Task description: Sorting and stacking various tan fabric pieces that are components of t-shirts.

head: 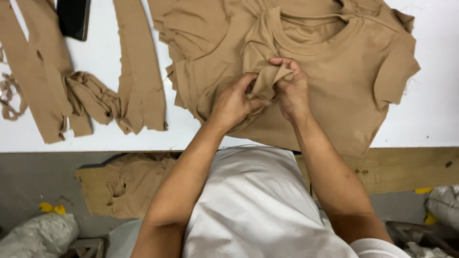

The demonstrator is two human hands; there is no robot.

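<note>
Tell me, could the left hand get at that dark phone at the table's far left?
Probably yes, with a long stretch. The left hand is busy pinching the shirt, but only flat fabric strips lie between it and the phone.

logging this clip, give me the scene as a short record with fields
setting: white table, seen from the head camera
left hand: pinching a fold of the tan t-shirt
right hand: gripping the same fold from the other side
shirt: lies flat on a stack of like garments, collar away from the person
left of it: tan fabric strips, some bunched
far edge: dark phone
below table: tan fabric pile
</note>
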